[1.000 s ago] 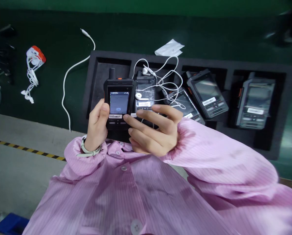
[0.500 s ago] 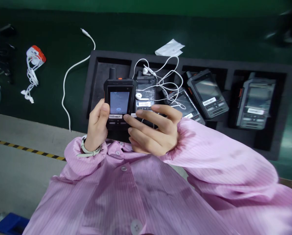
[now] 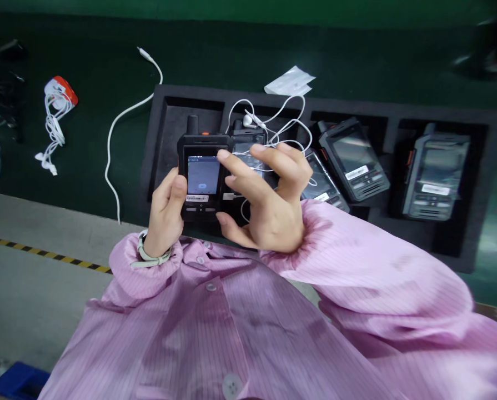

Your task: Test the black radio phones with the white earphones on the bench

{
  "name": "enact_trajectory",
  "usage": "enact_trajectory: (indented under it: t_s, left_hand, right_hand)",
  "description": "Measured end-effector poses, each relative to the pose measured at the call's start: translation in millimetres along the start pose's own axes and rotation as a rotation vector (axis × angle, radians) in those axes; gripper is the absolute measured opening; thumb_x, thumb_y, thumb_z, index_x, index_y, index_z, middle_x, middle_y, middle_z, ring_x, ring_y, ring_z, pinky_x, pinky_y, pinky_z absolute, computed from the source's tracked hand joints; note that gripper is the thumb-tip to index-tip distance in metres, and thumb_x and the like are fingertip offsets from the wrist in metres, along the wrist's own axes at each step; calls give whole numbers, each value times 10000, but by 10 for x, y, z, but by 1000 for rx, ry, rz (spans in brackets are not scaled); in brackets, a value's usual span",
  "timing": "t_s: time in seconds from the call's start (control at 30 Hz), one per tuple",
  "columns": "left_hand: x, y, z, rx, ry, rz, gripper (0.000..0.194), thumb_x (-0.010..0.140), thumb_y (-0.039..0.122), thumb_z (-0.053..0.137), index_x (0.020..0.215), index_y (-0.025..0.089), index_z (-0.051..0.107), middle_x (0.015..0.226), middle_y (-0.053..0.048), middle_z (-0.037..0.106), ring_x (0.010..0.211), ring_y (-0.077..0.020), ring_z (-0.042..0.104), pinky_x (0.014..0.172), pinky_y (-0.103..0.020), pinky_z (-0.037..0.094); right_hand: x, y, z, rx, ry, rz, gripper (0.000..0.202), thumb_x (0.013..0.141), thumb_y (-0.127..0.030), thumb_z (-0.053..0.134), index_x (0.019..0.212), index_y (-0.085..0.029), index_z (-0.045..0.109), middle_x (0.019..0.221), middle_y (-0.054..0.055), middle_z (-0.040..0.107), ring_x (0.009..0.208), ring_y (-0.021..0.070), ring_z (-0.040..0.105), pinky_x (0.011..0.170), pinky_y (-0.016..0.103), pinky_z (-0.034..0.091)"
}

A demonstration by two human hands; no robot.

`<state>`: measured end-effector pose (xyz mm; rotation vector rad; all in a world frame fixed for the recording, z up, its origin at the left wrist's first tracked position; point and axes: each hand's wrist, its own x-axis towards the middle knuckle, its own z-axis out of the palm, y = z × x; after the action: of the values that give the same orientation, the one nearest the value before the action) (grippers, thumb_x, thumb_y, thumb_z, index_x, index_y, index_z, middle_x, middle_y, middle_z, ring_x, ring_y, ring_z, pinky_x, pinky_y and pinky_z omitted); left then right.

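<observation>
My left hand (image 3: 167,208) grips the left edge of a black handheld radio (image 3: 201,208), thumb on its front. The radio is upright with a stubby antenna and a lit screen. My right hand (image 3: 269,200) is open and holds nothing; its index fingertip is over the screen's upper right corner. A white plug (image 3: 230,196) shows at the radio's right side. Behind my right hand, a second radio (image 3: 248,141) is partly hidden, with white wired earphones (image 3: 248,120) lying tangled over it.
A black foam tray (image 3: 398,105) holds more radios: one tilted (image 3: 354,158), one partly under it (image 3: 321,178), and one at the right (image 3: 433,175). A white cable (image 3: 111,141) and an orange-and-white item with a wound cord (image 3: 60,94) lie left. A plastic bag (image 3: 290,81) lies behind the tray.
My right hand has risen from the radio's lower buttons to the top right of the screen, and its fingers have spread. My left hand and the radio have stayed in place.
</observation>
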<state>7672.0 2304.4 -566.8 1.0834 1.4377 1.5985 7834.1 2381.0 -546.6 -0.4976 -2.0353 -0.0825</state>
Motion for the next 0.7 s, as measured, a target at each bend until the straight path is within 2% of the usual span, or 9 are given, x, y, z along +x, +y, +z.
enact_trajectory:
  t_s: [0.23,0.4,0.57,0.7]
  left_hand:
    - [-3,26,6,2,-4,-11,412,1012,584,458,1013,243,688,831,-25,647,735,-155,607,637,-299,463]
    - [-4,15,3,-18,-15,-2,396,1029,551,451,997,235,688,858,-21,660,762,-148,621,660,-299,462]
    - [-7,17,4,-6,2,-9,381,1026,545,463,999,243,693,867,-15,673,779,-148,636,690,-294,494]
    - [1,25,9,-25,6,-6,392,1013,559,484,1015,234,702,910,-27,695,828,-158,656,727,-289,511]
  right_hand:
    - [8,-7,18,62,83,-12,225,979,-418,516,1109,-250,591,1156,39,778,1136,257,629,1008,481,492]
    - [10,-30,29,67,137,-49,180,1001,-368,474,966,-245,601,1075,0,789,1069,203,647,1000,416,494]
    - [11,-13,1,36,55,-188,165,977,-280,477,899,-238,616,1019,-9,788,1027,180,664,982,377,505]
    - [3,-7,-17,15,-27,-158,160,981,-308,482,976,-230,621,1060,2,783,1071,207,658,1004,427,496]
